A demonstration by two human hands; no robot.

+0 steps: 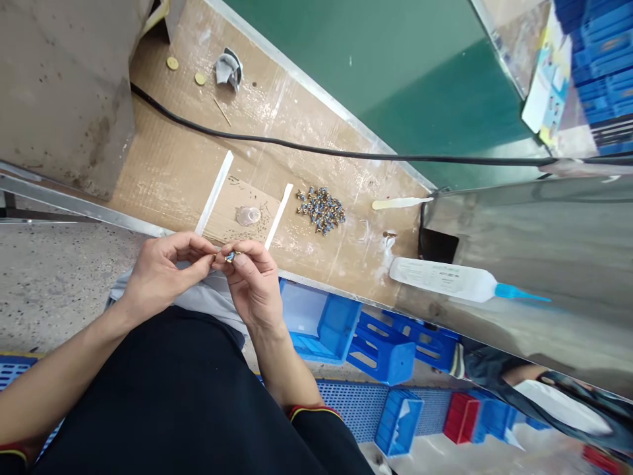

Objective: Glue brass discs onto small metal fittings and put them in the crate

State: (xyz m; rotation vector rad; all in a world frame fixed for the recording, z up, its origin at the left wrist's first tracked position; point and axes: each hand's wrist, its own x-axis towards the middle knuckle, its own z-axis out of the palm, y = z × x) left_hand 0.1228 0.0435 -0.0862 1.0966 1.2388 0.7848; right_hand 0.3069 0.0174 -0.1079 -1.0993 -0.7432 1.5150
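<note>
The left hand [161, 270] and right hand [254, 284] meet fingertip to fingertip, both pinching one tiny part [230, 256], brass-coloured with a blue spot. A pile of similar parts [320, 209] lies beyond the right hand, a glue bottle [445, 278] farther right.

Bench [163, 165] topped with cardboard. Just beyond the right hand [254, 284]: two white strips [214, 192], clear disc [248, 216] between them. Pile of small metal parts [320, 209] beyond and right of the hand. Further right: pale stick [401, 204], glue bottle [445, 278] lying on its side. Black cable [277, 145] crosses well beyond the hand; two yellow discs [172, 63] and grey scrap [228, 68] past it.
</note>
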